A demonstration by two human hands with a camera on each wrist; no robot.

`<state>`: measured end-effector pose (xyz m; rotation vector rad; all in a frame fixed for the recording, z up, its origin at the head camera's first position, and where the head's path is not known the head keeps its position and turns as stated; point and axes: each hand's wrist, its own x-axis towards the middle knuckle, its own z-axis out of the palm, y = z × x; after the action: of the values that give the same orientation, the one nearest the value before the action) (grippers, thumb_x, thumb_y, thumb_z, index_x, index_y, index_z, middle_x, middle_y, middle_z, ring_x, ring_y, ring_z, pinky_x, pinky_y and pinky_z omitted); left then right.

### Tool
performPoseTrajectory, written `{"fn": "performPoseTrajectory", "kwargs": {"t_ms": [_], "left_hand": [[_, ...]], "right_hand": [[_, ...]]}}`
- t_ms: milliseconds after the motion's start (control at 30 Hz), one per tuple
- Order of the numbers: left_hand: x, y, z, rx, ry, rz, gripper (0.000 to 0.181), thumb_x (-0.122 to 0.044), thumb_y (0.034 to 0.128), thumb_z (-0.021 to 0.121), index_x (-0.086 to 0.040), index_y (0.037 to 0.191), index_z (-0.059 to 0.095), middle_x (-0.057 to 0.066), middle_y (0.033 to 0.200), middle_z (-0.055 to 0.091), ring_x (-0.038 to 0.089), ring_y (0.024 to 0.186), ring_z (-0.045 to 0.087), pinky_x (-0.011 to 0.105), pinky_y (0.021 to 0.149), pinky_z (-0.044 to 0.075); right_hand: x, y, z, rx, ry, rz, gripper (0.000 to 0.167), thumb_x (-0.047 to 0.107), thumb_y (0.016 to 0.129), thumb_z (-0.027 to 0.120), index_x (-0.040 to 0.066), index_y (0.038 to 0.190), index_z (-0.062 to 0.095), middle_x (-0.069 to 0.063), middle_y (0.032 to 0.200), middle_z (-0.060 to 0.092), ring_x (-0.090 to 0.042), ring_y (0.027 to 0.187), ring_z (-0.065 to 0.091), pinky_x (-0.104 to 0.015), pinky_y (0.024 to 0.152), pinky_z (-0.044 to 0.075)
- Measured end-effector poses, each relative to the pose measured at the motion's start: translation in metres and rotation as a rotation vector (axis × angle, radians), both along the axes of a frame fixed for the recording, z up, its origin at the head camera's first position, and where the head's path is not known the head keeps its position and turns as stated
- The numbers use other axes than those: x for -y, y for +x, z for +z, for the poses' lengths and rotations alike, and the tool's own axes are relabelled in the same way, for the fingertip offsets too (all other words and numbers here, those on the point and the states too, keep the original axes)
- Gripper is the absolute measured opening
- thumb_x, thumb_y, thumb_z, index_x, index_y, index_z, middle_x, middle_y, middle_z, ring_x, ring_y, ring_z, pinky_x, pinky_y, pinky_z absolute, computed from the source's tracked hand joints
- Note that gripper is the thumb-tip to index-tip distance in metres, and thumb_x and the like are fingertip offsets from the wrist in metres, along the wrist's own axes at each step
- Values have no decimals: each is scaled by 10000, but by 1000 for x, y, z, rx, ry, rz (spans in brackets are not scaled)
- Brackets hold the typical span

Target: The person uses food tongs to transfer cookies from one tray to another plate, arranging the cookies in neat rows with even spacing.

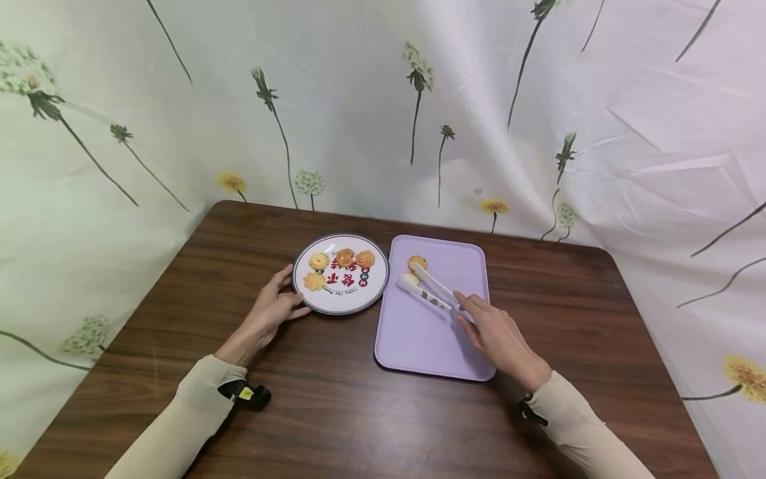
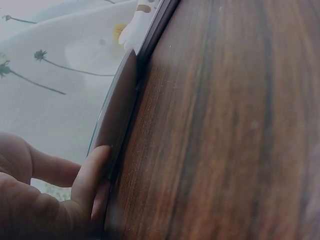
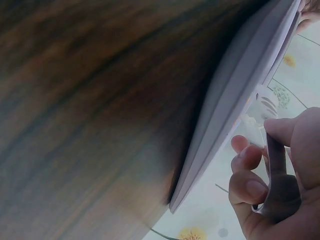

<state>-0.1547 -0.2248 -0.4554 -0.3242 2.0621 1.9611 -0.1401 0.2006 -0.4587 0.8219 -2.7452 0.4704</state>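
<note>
Tongs [image 1: 432,299] are pinched in the right hand [image 1: 498,336], right of centre, tips beside two cookies [image 1: 419,259] on the tray [image 1: 413,349]; at centre, a plate [image 1: 323,303] (four pastries [image 1: 314,281] aboard) is held by the left hand [image 1: 269,306]. A cookie could be cracked by overtight squeezing.

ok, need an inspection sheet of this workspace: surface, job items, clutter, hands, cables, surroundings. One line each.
Surface: dark wood-grain table.
Job items: white plate with red lettering, bearing four cookies; purple tray to its right, two more cookies on it, one partly hidden by the white tongs.
Clutter: nothing seen.
Left hand: holds the plate at its rim, thumb at the near-left edge.
Right hand: grips the tongs over the tray, their tips at the cookies.
Cables: nothing seen.
Surroundings: pale cloth with dandelion print behind the table and along both sides.
</note>
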Motion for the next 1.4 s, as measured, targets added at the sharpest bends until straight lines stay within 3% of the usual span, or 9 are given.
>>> {"fn": "performPoseTrajectory", "kwargs": {"t_ms": [633, 900, 1100, 1400], "left_hand": [[0, 1, -1, -7, 3, -5, 809, 47, 1072, 404, -198, 1693, -53, 220, 1740, 21, 421, 1506, 362, 251, 1005, 634], [-1, 0, -1, -5, 12, -1, 807, 46, 1072, 405, -197, 1694, -49, 218, 1740, 22, 412, 1512, 355, 237, 994, 635], [1, 0, 0, -14, 9, 5, 807, 49, 1068, 407, -190, 1695, -41, 224, 1735, 30, 414, 1506, 360, 224, 981, 638], [-1, 1, 0, -10, 1, 7, 804, 40, 1069, 411, -187, 1695, -39, 226, 1732, 49, 415, 1501, 365, 237, 987, 639]], "right_hand": [[-4, 3, 5, 5, -10, -9, 457, 187, 1024, 673, 101, 1466, 596, -25, 1103, 717, -161, 740, 605, -329, 519, 519], [-5, 0, 16, -21, -15, -4, 459, 180, 1025, 671, 89, 1468, 593, -32, 1099, 706, -147, 708, 554, -299, 507, 485], [5, -7, 26, -32, -15, 42, 465, 187, 1034, 662, 93, 1482, 581, -16, 1101, 702, -122, 682, 505, -231, 506, 435], [40, -13, 26, -27, -6, 146, 463, 197, 1046, 642, 90, 1491, 574, 12, 1096, 693, -125, 718, 543, -285, 569, 526]]}}
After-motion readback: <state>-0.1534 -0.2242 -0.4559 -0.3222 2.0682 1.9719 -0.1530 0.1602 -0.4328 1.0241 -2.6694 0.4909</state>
